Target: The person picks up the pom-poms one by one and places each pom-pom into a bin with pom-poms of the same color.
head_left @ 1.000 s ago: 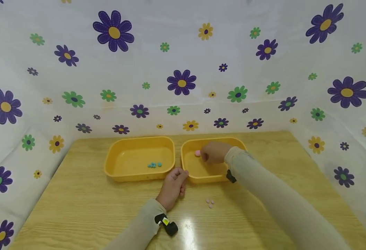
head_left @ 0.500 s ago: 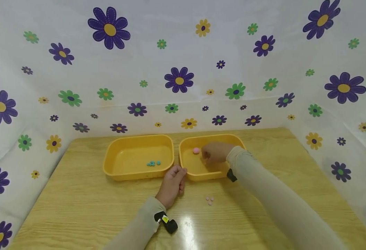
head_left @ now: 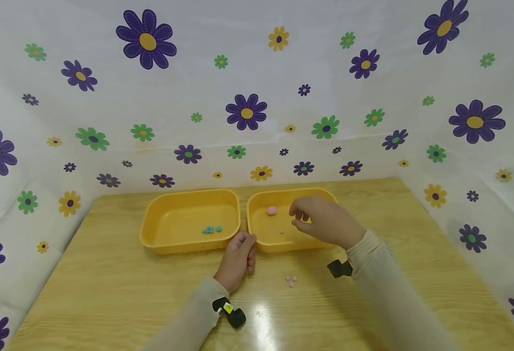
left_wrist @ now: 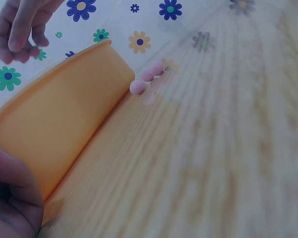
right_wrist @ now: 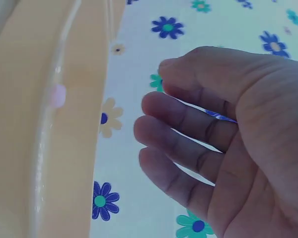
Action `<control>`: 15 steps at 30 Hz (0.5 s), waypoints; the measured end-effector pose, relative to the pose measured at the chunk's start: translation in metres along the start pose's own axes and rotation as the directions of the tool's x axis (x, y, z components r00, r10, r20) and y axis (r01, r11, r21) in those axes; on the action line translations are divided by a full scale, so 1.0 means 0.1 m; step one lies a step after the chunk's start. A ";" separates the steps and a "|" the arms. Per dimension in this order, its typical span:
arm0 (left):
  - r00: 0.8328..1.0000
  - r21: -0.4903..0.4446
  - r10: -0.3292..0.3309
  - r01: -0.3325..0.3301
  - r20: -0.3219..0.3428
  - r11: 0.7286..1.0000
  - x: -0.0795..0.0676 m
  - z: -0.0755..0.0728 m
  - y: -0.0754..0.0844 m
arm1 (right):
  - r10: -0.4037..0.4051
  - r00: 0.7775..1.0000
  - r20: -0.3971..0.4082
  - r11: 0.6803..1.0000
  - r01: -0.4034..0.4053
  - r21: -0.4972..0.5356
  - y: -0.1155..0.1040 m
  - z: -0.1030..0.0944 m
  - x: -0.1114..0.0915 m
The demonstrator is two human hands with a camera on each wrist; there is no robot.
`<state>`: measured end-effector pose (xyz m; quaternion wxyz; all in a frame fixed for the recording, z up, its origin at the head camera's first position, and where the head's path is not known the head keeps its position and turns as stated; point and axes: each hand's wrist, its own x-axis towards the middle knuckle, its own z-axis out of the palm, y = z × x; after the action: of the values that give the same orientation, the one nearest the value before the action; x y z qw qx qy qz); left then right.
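Inside the right oblong yellow plastic tray (head_left: 296, 247), a large pink ball (head_left: 272, 210) and small pink ball (head_left: 282, 231) seem done; three pink beads (head_left: 291, 285) outside remain. My right hand (head_left: 329, 220) hangs half-curled, empty; my left hand (head_left: 236, 261) pinches the tray.

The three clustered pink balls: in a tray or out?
Out: the head view shows the clustered pink balls on the wooden table, outside both yellow trays.

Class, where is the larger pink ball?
In the head view, the larger pink ball lies in the right tray, left of the right hand.
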<state>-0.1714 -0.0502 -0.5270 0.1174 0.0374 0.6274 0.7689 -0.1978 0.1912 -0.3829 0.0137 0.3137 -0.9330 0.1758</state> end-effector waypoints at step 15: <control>0.999 -0.006 0.033 -0.033 0.016 0.999 -0.01 -0.02 -0.01 | -0.089 0.994 -0.069 0.996 0.089 -0.003 -0.24 0.25 -0.35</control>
<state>-0.1707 -0.0524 -0.5285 0.1100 0.0537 0.6234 0.7723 -0.1534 0.1849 -0.4030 0.0537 0.3486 -0.9171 0.1857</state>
